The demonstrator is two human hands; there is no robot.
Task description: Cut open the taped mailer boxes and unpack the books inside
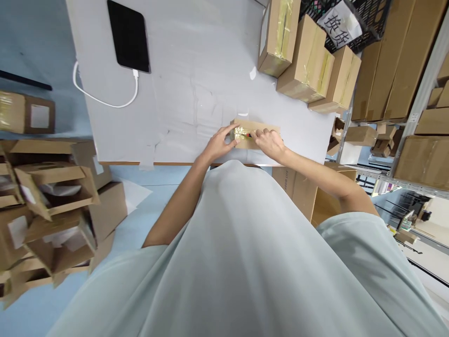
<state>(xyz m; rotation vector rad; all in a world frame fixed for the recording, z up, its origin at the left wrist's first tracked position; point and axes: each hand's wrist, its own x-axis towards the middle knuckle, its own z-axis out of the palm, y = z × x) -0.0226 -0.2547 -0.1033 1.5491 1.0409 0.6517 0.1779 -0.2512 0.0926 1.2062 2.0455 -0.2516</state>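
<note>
A small cardboard box (257, 126) with shiny clear-yellow tape lies near the front edge of the white table. My left hand (220, 142) grips its left end, thumb and fingers on opposite sides. Over the box's middle, my right hand (269, 142) is closed around a small tool with a red part, which looks like a box cutter (249, 135). Its tip meets the taped top, and most of it is hidden by my fingers.
Several taped boxes (303, 61) stand at the table's back right, beside a black crate (377, 18) with a paper sign. A black tablet (129, 37) with a white cable (105, 104) lies back left. Opened cartons (58, 187) are piled on the left; shelving (409, 135) stands right.
</note>
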